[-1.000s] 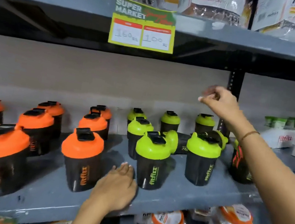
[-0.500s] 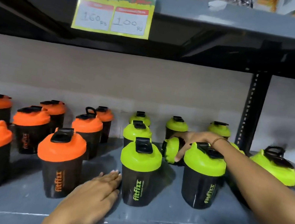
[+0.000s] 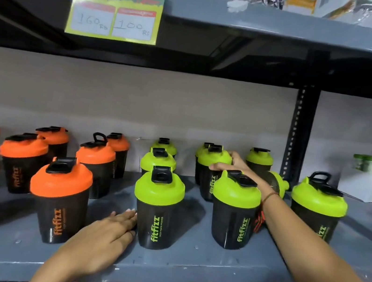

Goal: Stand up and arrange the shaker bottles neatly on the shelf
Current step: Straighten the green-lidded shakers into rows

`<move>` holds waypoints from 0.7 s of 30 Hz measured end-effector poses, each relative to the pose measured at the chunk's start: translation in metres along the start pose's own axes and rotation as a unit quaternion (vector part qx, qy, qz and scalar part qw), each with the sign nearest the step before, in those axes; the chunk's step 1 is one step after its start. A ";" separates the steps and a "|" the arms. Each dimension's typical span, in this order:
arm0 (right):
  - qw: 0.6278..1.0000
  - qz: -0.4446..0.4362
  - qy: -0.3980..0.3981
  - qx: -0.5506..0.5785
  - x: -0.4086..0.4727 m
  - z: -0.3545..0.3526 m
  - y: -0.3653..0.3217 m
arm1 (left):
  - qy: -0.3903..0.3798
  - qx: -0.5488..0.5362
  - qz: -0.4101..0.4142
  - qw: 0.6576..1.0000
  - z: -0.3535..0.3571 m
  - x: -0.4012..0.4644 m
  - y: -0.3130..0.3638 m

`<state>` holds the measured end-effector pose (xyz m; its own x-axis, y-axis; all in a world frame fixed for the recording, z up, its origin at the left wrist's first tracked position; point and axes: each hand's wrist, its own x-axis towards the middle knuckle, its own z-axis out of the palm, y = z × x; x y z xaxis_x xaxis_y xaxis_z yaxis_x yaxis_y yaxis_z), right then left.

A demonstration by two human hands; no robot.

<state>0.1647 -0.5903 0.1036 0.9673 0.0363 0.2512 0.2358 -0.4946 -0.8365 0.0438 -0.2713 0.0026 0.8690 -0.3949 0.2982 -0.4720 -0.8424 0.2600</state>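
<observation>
On the grey shelf point(image 3: 196, 263) across the middle of the frame you have 7 orange-lidded shaker bottles point(image 3: 59, 198) visible at left and 8 green-lidded shaker bottles point(image 3: 158, 206) at centre and right, 7 of them upright and 1 on its side point(image 3: 276, 183) behind your right forearm. Your left hand point(image 3: 108, 233) lies open and flat on the shelf, fingertips touching the front green bottle. Your right hand point(image 3: 237, 168) is wrapped around a green-lidded bottle point(image 3: 212, 170) in the second row, which lay on its side 0.5 s ago and now stands upright.

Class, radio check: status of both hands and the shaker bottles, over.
Left hand flat on shelf. Right hand on upright green-lid shaker. Another green shaker lying down behind the right arm.
</observation>
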 end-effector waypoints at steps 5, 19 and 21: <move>0.998 0.007 0.025 0.063 -0.041 0.012 -0.001 | -0.002 0.000 -0.002 1.000 -0.001 0.000 0.000; 0.968 -0.087 0.040 0.232 -0.058 -0.056 -0.068 | -0.020 0.001 0.010 1.000 -0.002 0.000 0.001; 0.973 -0.142 0.074 0.168 -0.066 -0.089 -0.087 | -0.026 0.004 0.011 1.000 -0.002 -0.001 0.001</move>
<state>0.0716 -0.6274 0.2034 0.8400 -0.0084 0.5425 0.5335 -0.1697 -0.8286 0.0421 -0.2709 0.0046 0.8645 -0.4322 0.2565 -0.4909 -0.8357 0.2463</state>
